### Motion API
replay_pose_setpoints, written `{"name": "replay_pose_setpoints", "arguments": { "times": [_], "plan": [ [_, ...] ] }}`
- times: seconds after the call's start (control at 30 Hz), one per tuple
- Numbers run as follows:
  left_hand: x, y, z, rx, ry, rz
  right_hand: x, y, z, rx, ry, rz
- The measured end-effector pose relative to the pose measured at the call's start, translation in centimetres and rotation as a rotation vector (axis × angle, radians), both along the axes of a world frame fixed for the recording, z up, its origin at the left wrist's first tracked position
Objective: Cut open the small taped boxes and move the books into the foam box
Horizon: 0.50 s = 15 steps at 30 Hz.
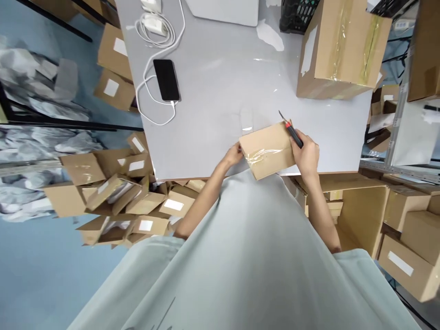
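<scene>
By the left hand (234, 155), fingers clamped on its left end, the box (266, 153) was held at the table's (213, 101) near edge, presumably for steadiness. Knife (293, 132) was clamped in fingers of the right hand (307, 153), blade pointed away, likely for safety.

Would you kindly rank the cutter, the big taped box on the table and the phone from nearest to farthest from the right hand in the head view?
1. Cutter: held in the right hand.
2. Big taped box: on the right side of the table.
3. Phone: on the table's left side.
</scene>
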<state>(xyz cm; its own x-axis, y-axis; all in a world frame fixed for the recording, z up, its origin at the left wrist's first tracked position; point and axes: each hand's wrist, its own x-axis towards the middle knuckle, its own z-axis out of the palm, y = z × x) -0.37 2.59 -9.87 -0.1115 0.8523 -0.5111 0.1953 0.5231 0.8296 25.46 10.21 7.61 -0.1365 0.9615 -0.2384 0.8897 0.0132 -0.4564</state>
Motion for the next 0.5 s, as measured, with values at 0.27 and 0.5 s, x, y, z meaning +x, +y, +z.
{"name": "replay_pose_setpoints", "arguments": {
  "times": [0.27,0.5],
  "plan": [
    [-5.4,0.5,9.5,0.209,0.033,-0.003,-2.1,-2.3,-2.2,0.102,-0.123,-0.016],
    [-5.1,0.3,11.8,0.224,-0.151,-0.169,-2.4,-4.8,2.8,0.137,-0.126,-0.079]
  ]
}}
